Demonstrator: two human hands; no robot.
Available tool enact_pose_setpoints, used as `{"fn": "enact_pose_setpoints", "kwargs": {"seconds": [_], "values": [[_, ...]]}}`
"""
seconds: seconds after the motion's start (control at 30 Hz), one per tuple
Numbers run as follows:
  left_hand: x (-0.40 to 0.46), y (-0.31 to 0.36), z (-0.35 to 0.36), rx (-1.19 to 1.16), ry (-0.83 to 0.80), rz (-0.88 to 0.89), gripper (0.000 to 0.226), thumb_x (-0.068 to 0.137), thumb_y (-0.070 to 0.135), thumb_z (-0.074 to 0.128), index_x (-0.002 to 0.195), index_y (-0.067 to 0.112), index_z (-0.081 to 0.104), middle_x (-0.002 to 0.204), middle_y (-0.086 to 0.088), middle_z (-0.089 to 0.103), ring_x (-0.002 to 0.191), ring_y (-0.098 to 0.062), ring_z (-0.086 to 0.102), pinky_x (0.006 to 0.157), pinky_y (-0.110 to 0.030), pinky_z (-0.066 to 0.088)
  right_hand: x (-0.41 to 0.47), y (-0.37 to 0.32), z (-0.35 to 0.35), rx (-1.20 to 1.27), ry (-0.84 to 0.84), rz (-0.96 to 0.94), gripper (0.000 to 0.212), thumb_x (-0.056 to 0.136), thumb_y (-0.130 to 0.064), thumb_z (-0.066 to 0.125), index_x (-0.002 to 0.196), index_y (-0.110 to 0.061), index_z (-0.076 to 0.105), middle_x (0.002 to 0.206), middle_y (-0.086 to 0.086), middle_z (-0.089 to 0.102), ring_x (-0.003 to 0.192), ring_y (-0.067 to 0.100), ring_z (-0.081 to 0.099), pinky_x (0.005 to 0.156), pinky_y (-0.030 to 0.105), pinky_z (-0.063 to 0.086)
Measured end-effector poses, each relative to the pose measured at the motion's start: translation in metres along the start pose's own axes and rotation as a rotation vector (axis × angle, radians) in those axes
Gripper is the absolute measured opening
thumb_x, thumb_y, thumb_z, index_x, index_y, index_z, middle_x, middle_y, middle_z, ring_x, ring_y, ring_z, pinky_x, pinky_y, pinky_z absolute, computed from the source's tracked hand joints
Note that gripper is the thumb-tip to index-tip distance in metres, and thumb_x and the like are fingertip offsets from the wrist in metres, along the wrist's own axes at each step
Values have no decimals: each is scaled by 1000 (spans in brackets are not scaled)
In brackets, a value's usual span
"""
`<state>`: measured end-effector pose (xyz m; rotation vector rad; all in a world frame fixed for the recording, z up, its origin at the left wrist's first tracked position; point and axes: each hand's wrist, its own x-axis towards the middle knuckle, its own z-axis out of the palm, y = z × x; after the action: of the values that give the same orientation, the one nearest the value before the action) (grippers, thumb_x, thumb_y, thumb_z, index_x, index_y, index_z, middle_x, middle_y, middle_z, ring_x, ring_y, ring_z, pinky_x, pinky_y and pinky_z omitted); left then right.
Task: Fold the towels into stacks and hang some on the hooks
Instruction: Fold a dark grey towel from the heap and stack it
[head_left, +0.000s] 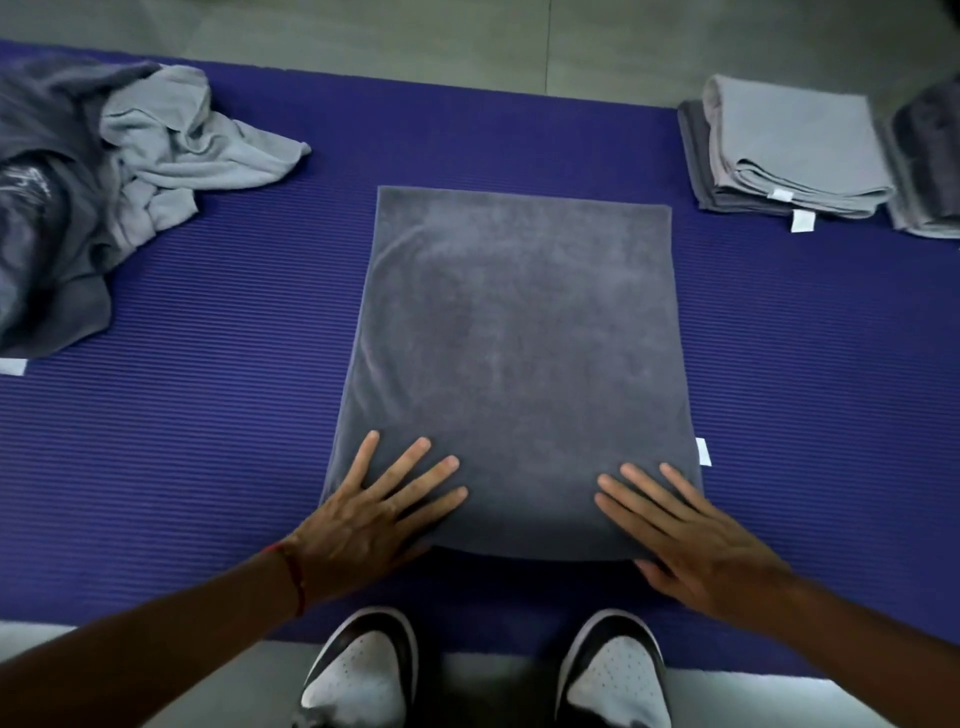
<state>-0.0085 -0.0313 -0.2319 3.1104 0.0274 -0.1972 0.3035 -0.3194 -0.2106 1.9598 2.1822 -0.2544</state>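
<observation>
A dark grey towel (519, 332) lies flat, folded into a tall rectangle, in the middle of the purple ribbed mat (234, 415). My left hand (374, 514) presses flat on its near left corner with fingers spread. My right hand (685, 535) rests flat on the near right corner, fingers straight. A white label (702, 450) sticks out at the towel's right edge. No hooks are in view.
A heap of unfolded grey towels (104, 171) lies at the far left. A folded stack (784, 150) sits at the far right, with another stack (930, 166) cut off by the frame edge. My two shoes (483, 675) stand at the mat's near edge on the pale floor.
</observation>
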Motion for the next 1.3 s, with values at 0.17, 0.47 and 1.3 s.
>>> {"fn": "enact_pose_setpoints", "kwargs": {"seconds": [0.17,0.47,1.3], "values": [[-35,-15,5,-49,75,33,56,102,22,32,158,17,31,167,-8,22,153,-38,20,116,-67,27,-30,16,9,27,94,65,74,83,-10,41,156,-10,38,165,8,31,151,24,31,119,41,28],[-70,-58,-8,-481,215,-153,39,105,25,43,133,7,63,142,-7,59,134,-20,55,114,-30,40,-21,24,6,164,167,135,39,85,-18,46,114,-10,71,140,9,60,124,28,58,108,37,40],[55,-111,-69,-885,383,-811,20,106,43,40,103,25,47,73,-7,65,65,-18,61,63,-42,47,77,99,-77,901,450,863,25,105,-36,50,87,-19,49,73,7,56,59,8,47,60,40,42]]}}
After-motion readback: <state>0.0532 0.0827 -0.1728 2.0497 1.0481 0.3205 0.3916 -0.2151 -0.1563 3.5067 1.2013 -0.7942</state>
